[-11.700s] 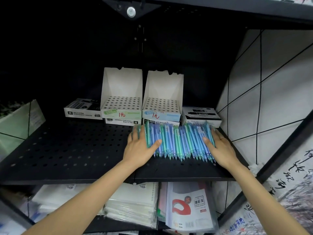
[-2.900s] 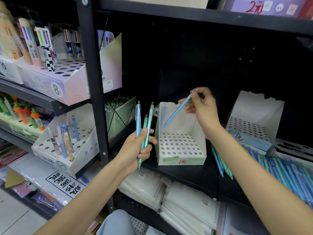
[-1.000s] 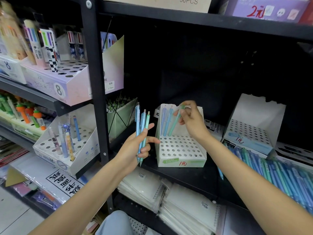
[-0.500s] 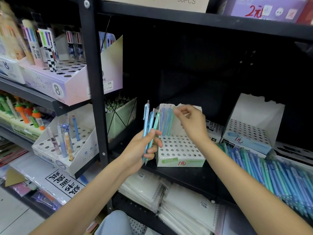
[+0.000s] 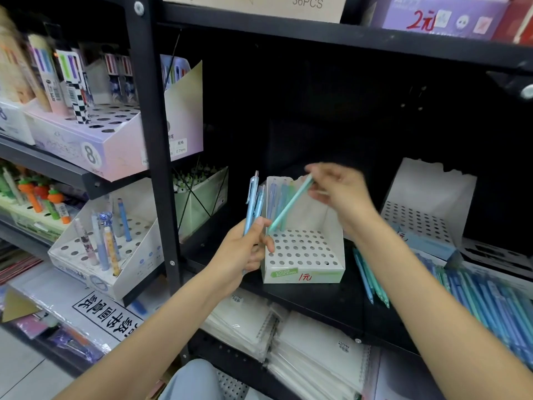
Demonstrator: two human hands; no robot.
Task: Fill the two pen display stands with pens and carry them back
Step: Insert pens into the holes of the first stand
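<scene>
Slantwise, green pen [image 5: 290, 204] top-end in right hand's [image 5: 343, 192] pinching grip, tip over stand [image 5: 302, 255].

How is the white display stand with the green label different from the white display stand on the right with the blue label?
The green-label stand has a few pens standing in its back row; the blue-label stand shows no pens. The green-label stand sits between both hands, and the right hand holds a teal pen above it; the blue-label stand is untouched. Both are white cardboard with a grid of holes and a tall back.
</scene>
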